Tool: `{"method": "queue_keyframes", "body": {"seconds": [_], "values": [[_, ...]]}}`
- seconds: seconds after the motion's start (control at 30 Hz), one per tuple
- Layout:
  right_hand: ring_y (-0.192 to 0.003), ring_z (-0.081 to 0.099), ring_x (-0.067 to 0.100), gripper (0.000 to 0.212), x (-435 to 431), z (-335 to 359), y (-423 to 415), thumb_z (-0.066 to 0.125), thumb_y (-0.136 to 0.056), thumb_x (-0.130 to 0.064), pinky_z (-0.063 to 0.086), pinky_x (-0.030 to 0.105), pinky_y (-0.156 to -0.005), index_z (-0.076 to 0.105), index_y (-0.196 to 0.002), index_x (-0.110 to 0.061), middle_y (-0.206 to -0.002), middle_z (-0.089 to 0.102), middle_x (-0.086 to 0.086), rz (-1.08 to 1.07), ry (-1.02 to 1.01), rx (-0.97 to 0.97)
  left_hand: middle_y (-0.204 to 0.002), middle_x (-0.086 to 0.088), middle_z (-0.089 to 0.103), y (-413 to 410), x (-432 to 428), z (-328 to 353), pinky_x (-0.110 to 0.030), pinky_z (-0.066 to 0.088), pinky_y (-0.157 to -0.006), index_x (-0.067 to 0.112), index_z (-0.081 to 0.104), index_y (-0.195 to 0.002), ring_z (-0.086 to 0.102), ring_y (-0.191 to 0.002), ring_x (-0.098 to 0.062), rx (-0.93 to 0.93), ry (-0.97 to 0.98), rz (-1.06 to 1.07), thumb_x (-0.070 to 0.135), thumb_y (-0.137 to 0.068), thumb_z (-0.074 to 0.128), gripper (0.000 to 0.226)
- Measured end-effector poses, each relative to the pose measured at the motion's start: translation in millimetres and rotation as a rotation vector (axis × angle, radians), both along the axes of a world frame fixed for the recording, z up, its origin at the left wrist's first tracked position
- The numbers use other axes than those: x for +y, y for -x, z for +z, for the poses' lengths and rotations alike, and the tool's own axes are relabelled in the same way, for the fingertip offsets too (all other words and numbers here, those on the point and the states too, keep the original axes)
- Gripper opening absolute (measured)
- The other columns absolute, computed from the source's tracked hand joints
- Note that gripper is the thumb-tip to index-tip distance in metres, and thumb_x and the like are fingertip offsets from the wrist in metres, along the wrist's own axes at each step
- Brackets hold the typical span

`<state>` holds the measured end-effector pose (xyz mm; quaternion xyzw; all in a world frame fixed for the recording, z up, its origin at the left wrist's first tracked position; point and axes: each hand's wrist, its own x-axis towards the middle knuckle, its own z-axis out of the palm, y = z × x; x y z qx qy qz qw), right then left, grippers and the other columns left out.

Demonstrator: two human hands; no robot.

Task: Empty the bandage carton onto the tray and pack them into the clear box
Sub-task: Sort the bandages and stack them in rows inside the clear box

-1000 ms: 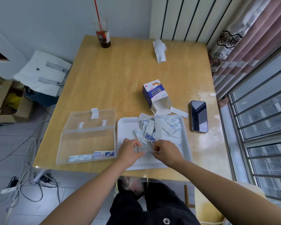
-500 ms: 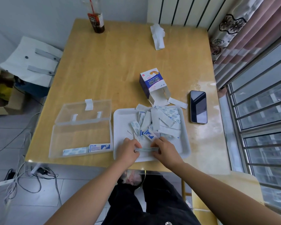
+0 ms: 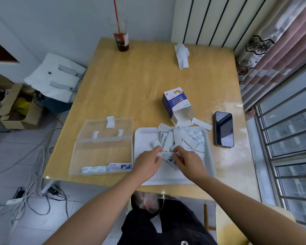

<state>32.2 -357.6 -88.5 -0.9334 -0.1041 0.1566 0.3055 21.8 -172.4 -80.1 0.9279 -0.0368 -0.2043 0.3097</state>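
Note:
A white tray (image 3: 140, 137) near the table's front edge carries a loose heap of bandages (image 3: 185, 138). Over the tray's middle, my left hand (image 3: 147, 161) and my right hand (image 3: 188, 162) pinch the two ends of a small stack of bandages (image 3: 166, 154) between them. The open bandage carton (image 3: 177, 105) lies on its side just behind the tray, its mouth toward the heap. Left of the tray stands the clear box (image 3: 102, 147) with its lid folded back; two bandage bundles (image 3: 106, 167) lie along its front wall.
A black phone (image 3: 224, 129) lies right of the tray. At the table's far side stand a cup with a red straw (image 3: 121, 40) and a crumpled tissue (image 3: 182, 53). Cables and a cardboard box sit on the floor at left; a window grille is at right.
Both hands have kept hold of the small bandage stack and stay over the tray's middle. The camera view has shifted; carton, box and phone have not moved.

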Motion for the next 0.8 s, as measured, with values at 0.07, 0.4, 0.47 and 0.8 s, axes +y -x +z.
{"method": "queue_keyframes", "body": {"seconds": [0.07, 0.4, 0.47, 0.8], "values": [[-0.062, 0.057, 0.019, 0.009, 6.4, 10.7, -10.9, 0.049, -0.096, -0.022, 0.044, 0.032, -0.057, 0.056, -0.1, -0.019, -0.066, 0.062, -0.004, -0.009, -0.054, -0.041, -0.061, 0.0, 0.053, -9.8, 3.3, 14.9, -0.032, 0.032, -0.051, 0.02, 0.046, -0.111, 0.045, -0.054, -0.02, -0.044, 0.015, 0.029, 0.021, -0.1, 0.034, 0.017], [-0.073, 0.058, 0.017, 0.017, 118.1, 49.1, -50.0, 0.057, -0.092, -0.015, 0.04, 0.029, -0.065, 0.074, -0.093, -0.014, -0.08, 0.069, 0.003, 0.231, -0.145, -0.005, -0.079, -0.006, 0.063, -12.8, 121.4, 47.1, -0.031, 0.04, -0.058, 0.021, 0.05, -0.11, 0.055, -0.062, -0.019, 0.053, 0.015, 0.235, 0.018, -0.1, 0.031, 0.022], [-0.071, 0.06, 0.023, 0.018, 140.0, 47.7, -48.5, 0.059, -0.089, -0.012, 0.042, 0.031, -0.064, 0.076, -0.088, -0.009, -0.076, 0.068, 0.009, 0.265, -0.13, 0.035, -0.082, -0.002, 0.069, -6.8, 144.8, 46.9, -0.031, 0.049, -0.057, 0.025, 0.054, -0.108, 0.053, -0.056, -0.011, 0.077, 0.061, 0.272, 0.018, -0.101, 0.036, 0.021], [-0.074, 0.062, 0.01, 0.028, 210.0, 27.5, -32.9, 0.059, -0.088, -0.002, 0.047, 0.011, -0.067, 0.073, -0.108, -0.014, -0.098, 0.07, -0.001, 0.139, -0.187, 0.331, -0.058, 0.001, 0.05, 31.9, 219.2, 24.5, -0.037, 0.043, -0.056, 0.02, 0.051, -0.103, 0.051, -0.055, -0.021, -0.07, -0.119, 0.722, 0.025, -0.094, 0.056, 0.012]]}}
